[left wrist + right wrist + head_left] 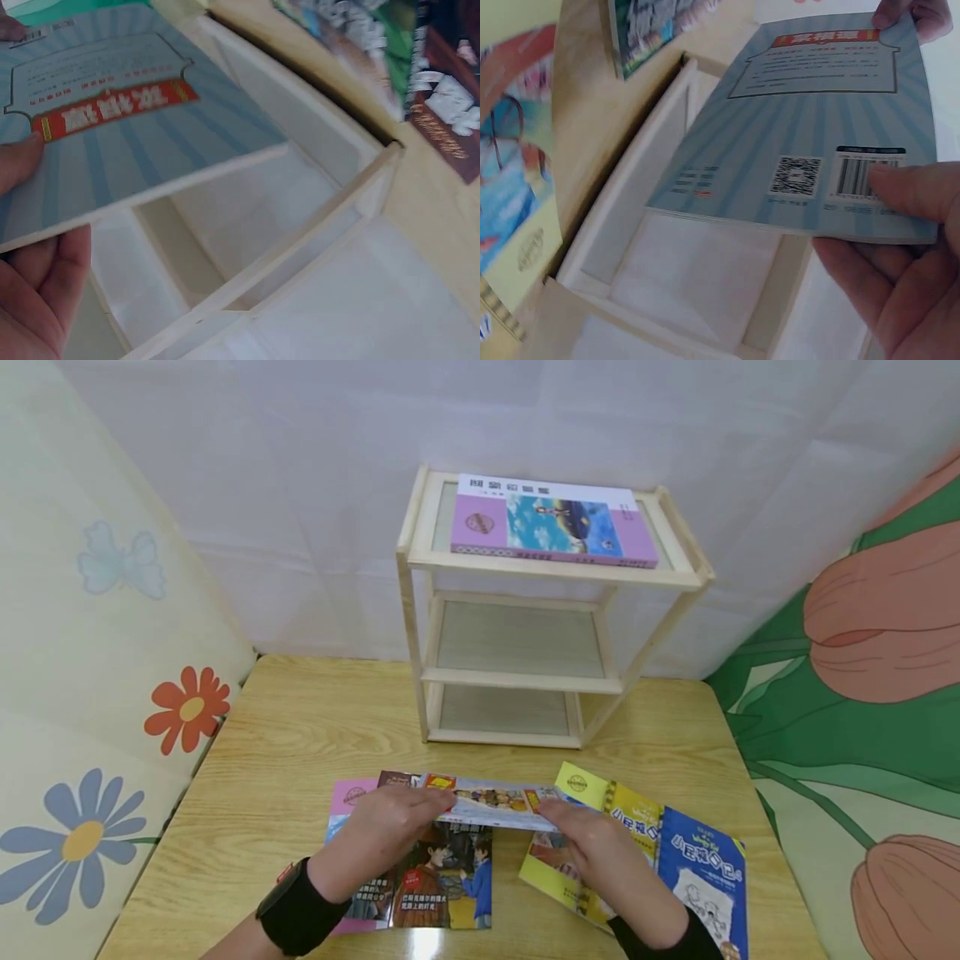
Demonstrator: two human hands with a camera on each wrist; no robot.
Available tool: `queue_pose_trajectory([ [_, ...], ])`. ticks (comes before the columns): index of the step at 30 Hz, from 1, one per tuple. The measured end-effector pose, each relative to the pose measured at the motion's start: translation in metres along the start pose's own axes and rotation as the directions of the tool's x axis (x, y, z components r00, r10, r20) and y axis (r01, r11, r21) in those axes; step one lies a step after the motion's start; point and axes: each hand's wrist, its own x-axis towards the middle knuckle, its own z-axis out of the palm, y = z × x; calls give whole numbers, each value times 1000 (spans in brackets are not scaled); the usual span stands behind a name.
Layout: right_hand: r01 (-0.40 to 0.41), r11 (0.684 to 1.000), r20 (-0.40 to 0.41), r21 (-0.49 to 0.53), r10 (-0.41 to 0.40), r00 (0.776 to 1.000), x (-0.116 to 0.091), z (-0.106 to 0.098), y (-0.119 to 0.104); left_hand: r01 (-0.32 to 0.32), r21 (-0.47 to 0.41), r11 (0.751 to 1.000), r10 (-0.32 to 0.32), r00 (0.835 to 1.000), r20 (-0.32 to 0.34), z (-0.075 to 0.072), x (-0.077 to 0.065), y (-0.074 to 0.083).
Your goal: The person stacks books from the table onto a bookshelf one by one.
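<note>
Nearest was a black wristband [302,908]; my left hand [390,828] and right hand [603,843] pinched opposite ends of the pale-blue book [491,803], aloft before the wooden shelf [517,680]. Carrying seemed the step; next probably called for level ends.

**Desk:** Soft, even light fills the head view, with white glare on the near edge of a wooden table [315,718].

**Photographer:** Its source cannot be told. Wide-angle perspective tapers the shelf [517,682] toward its base.

**Desk:** And the wrist views?

**Photographer:** Dimmer and hazier, with a bluish cast and washed-out contrast. Fine print on the held book [802,135] softens to a blur, and shadow falls beneath it on the left hand [37,311].

**Desk:** Sharpness elsewhere?

**Photographer:** Covers [450,101] at the left wrist view's upper right are smeared.
</note>
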Motion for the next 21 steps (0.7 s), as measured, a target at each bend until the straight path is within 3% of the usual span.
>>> queue_pose_trajectory([
  [6, 57, 998, -145, -30, -61, 987, 3, -20, 5, -38, -37, 999, 34, 996, -87, -12, 17, 4],
  [10, 56, 996, -230, -72, -71, 970, 7, -36, 6, -76, 20, 997, 79, 985, -152, -23, 34, 5],
  [15, 85, 992, -353, -97, -114, 929, 14, -47, 12, -112, 141, 984, 140, 967, -214, -33, 60, 2],
  [21, 86, 987, -463, -139, -141, 875, 29, -48, 22, -118, 186, 975, 156, 966, -204, -40, 80, -5],
])
